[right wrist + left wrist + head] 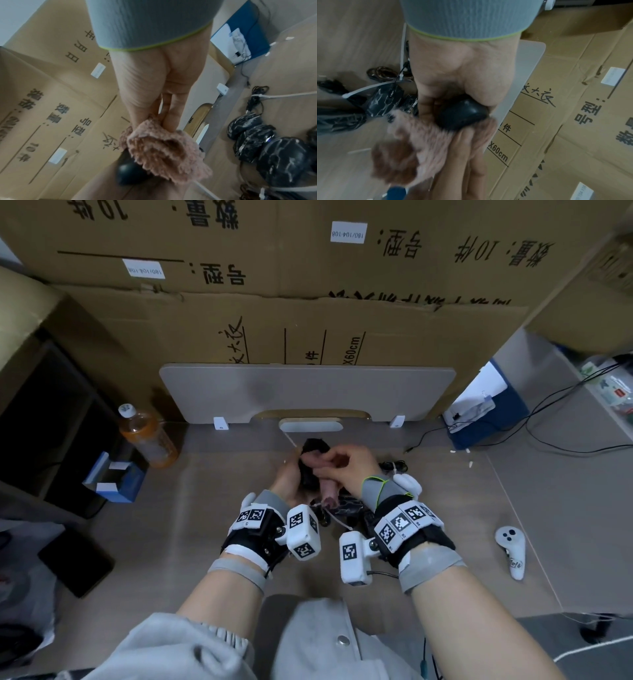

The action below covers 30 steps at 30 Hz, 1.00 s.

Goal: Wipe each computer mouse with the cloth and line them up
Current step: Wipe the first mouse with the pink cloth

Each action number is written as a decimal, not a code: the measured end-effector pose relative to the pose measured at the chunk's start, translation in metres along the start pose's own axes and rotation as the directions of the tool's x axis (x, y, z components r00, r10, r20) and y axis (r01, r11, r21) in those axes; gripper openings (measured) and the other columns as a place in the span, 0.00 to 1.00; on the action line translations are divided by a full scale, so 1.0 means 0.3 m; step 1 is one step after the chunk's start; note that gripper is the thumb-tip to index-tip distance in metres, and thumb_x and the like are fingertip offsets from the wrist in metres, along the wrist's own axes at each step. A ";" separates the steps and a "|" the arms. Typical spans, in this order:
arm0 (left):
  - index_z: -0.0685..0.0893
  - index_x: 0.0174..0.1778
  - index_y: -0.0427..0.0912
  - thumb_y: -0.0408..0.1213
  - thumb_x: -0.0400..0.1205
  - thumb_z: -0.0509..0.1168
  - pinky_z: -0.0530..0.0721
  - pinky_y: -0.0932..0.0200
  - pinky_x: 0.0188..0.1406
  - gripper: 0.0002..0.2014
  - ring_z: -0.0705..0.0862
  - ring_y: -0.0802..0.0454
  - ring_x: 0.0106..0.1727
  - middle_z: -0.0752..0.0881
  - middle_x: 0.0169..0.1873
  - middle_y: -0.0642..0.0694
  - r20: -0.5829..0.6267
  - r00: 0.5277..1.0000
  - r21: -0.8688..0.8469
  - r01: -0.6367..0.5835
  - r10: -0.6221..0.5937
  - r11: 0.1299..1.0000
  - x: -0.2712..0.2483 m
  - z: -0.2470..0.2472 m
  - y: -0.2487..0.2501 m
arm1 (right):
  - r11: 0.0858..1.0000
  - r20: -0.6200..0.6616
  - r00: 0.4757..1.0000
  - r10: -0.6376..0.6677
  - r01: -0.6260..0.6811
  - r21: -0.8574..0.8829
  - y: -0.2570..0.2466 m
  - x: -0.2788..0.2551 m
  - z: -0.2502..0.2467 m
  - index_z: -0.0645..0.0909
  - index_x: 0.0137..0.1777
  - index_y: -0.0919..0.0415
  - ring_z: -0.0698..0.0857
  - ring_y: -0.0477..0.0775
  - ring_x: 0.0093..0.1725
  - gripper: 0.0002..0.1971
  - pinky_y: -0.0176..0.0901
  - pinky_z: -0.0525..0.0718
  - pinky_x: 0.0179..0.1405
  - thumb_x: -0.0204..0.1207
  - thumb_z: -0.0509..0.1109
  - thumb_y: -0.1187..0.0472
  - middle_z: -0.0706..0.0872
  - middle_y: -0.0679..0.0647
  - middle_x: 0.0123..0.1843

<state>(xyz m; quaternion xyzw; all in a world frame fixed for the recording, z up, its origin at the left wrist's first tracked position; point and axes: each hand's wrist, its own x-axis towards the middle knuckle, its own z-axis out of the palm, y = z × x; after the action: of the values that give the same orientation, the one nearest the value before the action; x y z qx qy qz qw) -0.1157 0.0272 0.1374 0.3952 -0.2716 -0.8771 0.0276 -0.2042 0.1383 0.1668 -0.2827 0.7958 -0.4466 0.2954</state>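
Note:
My left hand (289, 475) grips a plain black mouse (310, 465) above the middle of the desk; it shows in the palm as the black mouse (462, 116) in the left wrist view. My right hand (342, 463) pinches a fluffy pink cloth (329, 495) and presses it against that mouse. The cloth (163, 146) covers most of the mouse (128, 173) in the right wrist view. Several black marbled mice (274, 155) with bundled cables lie on the desk under and right of my hands, also seen as the marbled mice (385, 100).
An orange drink bottle (147, 436) and a blue box (113, 477) stand at the left. A white controller (510, 546) lies at the right. A grey partition panel (308, 392) and cardboard boxes (308, 268) close off the back. Cables run from a blue case (486, 412).

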 end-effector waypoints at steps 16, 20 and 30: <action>0.89 0.51 0.38 0.53 0.89 0.59 0.90 0.55 0.41 0.22 0.93 0.46 0.45 0.93 0.45 0.40 0.185 0.983 -0.041 0.017 -0.009 0.999 0.014 -0.002 0.008 | 0.997 -0.063 0.995 -0.077 0.076 -0.025 -0.001 0.003 0.014 0.86 0.42 0.37 0.89 0.48 0.52 0.07 0.55 0.86 0.60 0.72 0.80 0.51 0.91 0.41 0.48; 0.95 0.42 0.36 0.50 0.88 0.60 0.92 0.55 0.38 0.25 0.94 0.46 0.41 0.93 0.42 0.39 0.208 0.978 -0.074 0.018 -0.003 0.997 0.006 -0.012 -0.003 | 0.996 -0.128 0.990 -0.064 0.055 -0.071 -0.013 0.011 -0.013 0.89 0.47 0.39 0.86 0.33 0.44 0.08 0.41 0.85 0.51 0.70 0.79 0.41 0.91 0.36 0.43; 0.90 0.51 0.38 0.53 0.79 0.66 0.90 0.52 0.44 0.21 0.93 0.45 0.43 0.92 0.44 0.38 0.192 0.978 -0.058 -0.067 0.077 0.996 -0.041 0.036 0.002 | 0.997 -0.177 0.984 -0.029 0.041 0.062 -0.039 -0.002 -0.026 0.90 0.54 0.41 0.90 0.49 0.51 0.09 0.45 0.88 0.54 0.79 0.73 0.43 0.93 0.44 0.48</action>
<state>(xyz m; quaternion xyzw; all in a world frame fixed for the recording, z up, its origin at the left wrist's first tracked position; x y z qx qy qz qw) -0.1150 0.0349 0.1517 0.2967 -0.2646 -0.9166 0.0430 -0.2072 0.1379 0.1807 -0.2461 0.7986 -0.5010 0.2250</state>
